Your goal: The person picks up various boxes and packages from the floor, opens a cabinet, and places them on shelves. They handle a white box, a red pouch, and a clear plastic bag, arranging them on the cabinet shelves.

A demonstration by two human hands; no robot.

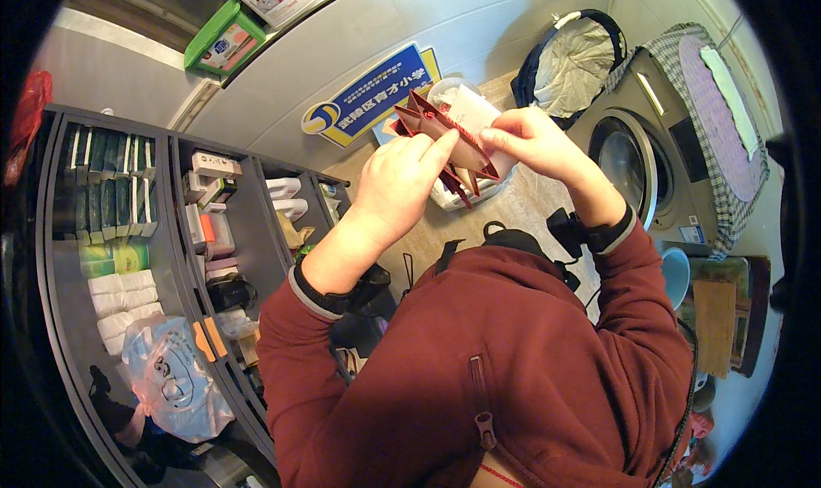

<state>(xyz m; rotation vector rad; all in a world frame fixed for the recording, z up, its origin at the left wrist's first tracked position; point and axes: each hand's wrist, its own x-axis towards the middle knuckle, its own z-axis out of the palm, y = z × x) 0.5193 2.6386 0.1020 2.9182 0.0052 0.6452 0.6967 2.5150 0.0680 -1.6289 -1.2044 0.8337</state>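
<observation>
Both my hands are raised in front of me at red paper gift bags (471, 151), whose edges and twisted cord handle show between them. My left hand (397, 177) closes its fingers round the near side of the bags, the index finger lying along the rim. My right hand (529, 138) pinches at the far side with thumb and fingers, next to a pale card or small box (471, 113) bearing writing. Whether it grips the card or the bag's edge, I cannot tell. Beneath them a white plastic container (449, 196) is partly hidden.
A dark shelving cabinet (170, 231) with boxes, tissue packs and a tied plastic bag (176, 376) stands at the left. A front-loading washing machine (673, 141) is at the right, beside a fabric-lined basket (574, 61). A blue sign (378, 96) leans on the wall.
</observation>
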